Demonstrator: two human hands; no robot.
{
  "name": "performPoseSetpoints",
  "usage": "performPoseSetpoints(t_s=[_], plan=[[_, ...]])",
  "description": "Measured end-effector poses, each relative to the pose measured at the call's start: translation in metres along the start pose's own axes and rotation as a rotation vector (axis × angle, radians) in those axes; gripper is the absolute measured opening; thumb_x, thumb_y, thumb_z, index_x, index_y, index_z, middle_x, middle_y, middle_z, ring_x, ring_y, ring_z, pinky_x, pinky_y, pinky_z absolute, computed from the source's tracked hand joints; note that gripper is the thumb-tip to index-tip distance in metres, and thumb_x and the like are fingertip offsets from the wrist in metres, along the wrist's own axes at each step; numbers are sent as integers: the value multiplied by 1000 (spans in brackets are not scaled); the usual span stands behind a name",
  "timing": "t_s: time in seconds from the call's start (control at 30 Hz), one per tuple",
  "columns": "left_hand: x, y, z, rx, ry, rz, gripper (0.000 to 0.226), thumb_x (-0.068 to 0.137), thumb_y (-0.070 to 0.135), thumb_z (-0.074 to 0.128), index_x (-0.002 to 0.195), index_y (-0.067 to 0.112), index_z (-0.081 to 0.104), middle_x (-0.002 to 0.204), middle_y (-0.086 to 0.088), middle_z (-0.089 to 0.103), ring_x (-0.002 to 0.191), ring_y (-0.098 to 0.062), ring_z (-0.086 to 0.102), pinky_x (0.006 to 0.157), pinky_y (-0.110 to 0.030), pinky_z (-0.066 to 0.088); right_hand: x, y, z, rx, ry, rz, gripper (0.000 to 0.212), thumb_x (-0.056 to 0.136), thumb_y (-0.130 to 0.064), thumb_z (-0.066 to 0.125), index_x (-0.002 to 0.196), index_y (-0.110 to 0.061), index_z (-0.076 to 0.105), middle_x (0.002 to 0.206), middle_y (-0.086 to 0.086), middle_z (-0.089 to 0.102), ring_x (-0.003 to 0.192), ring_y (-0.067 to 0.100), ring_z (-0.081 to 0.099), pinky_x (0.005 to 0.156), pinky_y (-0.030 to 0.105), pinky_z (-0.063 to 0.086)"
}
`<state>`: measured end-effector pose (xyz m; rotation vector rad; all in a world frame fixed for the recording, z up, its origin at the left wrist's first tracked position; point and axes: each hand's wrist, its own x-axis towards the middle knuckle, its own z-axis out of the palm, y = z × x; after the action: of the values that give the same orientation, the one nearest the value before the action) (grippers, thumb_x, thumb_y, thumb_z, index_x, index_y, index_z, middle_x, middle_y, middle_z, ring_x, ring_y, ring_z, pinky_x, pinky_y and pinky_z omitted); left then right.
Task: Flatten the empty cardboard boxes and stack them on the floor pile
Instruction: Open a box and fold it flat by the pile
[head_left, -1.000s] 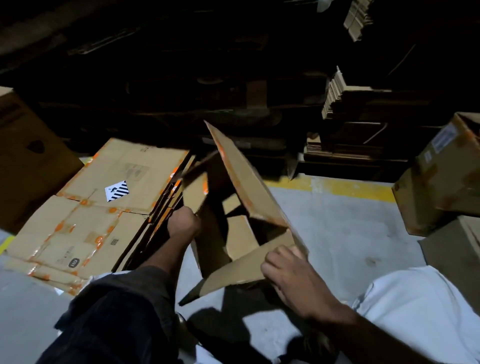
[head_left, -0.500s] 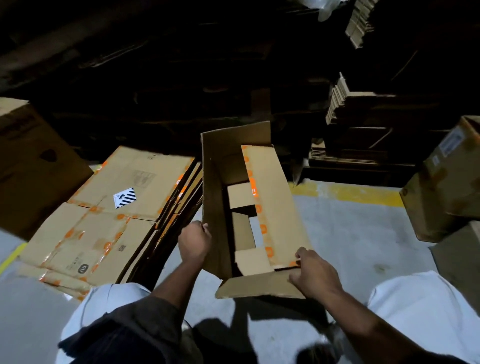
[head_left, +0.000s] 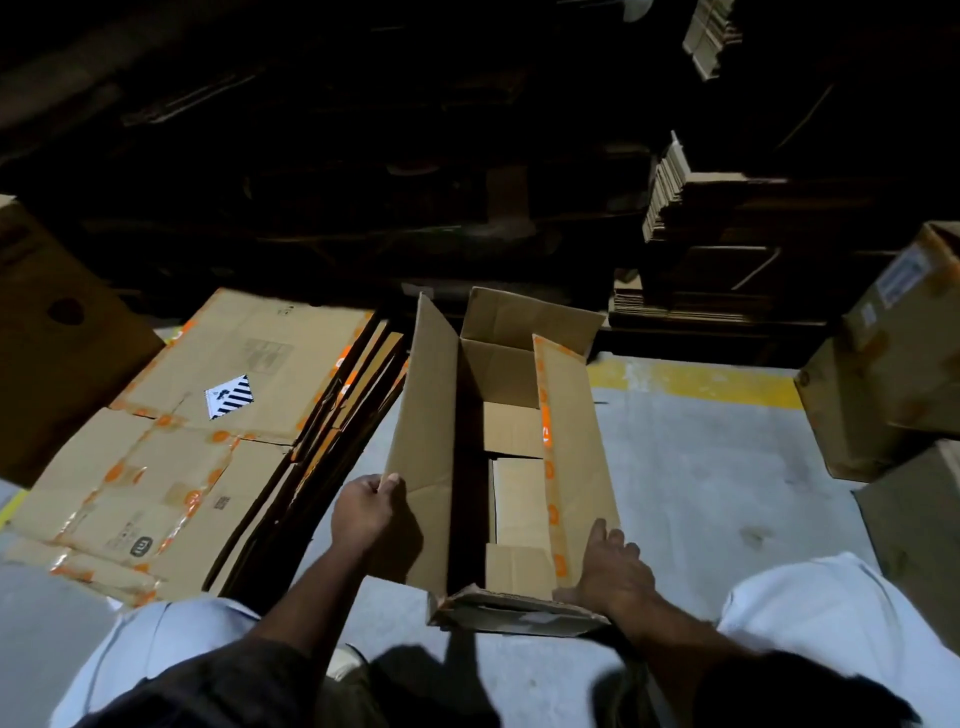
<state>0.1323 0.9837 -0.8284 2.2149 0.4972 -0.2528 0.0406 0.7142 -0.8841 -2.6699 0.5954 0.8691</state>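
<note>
your left fingers pinching the open box's left flap, your right fingers spread flat on its right flap, flattened pile just left

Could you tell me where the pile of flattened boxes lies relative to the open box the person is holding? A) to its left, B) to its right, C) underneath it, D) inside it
A: the pile of flattened boxes lies on the floor to the left of the open box, beyond the left hand gripping the box's left flap.
</note>
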Motion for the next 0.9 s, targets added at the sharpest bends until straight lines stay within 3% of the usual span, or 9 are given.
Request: performPoseSetpoints(t_s=[0.1,0.27,0.37,0.43,0.5,0.6,0.7,0.8,0.9], plan=[[3,-8,0,-34,6,-26,31,104,29,53,80,13,64,81,-12,67,82,-28,63,77,-38,48,4,-5,7,11,25,5,136,64,-71,77,155,-4,2,148,17,35,131,31,42,102,41,46],[5,-12,2,-15,2,-10,38,105,27,51,78,4,65,73,-14,62,70,-25,57,64,-32,41,20,-12,24,25,18,87,140,60,-72,75,155,-1,-1,151,29,29,127,40,48,99,44,50],[7,-18,5,76,69,4,27,105,27,50,93,10,66,89,-14,69,87,-31,64,74,-36,47,22,-25,24,139,-26,136,104,81,-37,67,156,-1,3,156,29,23,130,44,47,100,44,50],[6,-22,9,195,181,-12,25,104,25,52,118,9,63,105,-14,69,98,-33,65,78,-36,49,13,-30,12,212,54,121,72,88,-20,53,150,1,23,147,23,43,124,38,55,96,40,51],[4,-18,12,207,271,3,40,102,16,51,142,13,48,123,-13,63,111,-33,62,89,-44,53,6,-26,-3,219,162,72,41,93,-12,45,133,-6,48,130,13,62,115,31,63,90,34,51],[-6,4,18,164,314,116,51,103,16,48,153,16,36,154,-13,33,136,-33,45,112,-49,41,0,-16,-26,249,296,78,27,100,-20,43,115,-15,65,115,6,70,105,27,66,85,32,52],[-21,30,41,361,-7,357,65,94,30,68,151,16,39,154,-10,36,138,-25,43,111,-36,42,-10,-16,-45,403,367,55,25,101,-26,47,103,-16,70,98,5,72,85,25,66,72,30,55],[-50,52,56,78,-692,190,80,86,42,77,152,22,37,150,2,48,131,-15,49,110,-35,43,-31,-25,-60,552,405,-55,21,100,-27,53,101,-18,73,89,-1,71,72,16,61,54,21,45],[-73,55,64,73,-983,184,105,74,38,88,157,24,25,148,12,44,133,-8,44,113,-31,39,-53,-35,-76,631,460,-185,20,99,-26,56,99,-17,73,94,1,74,73,17,63,49,17,34]])
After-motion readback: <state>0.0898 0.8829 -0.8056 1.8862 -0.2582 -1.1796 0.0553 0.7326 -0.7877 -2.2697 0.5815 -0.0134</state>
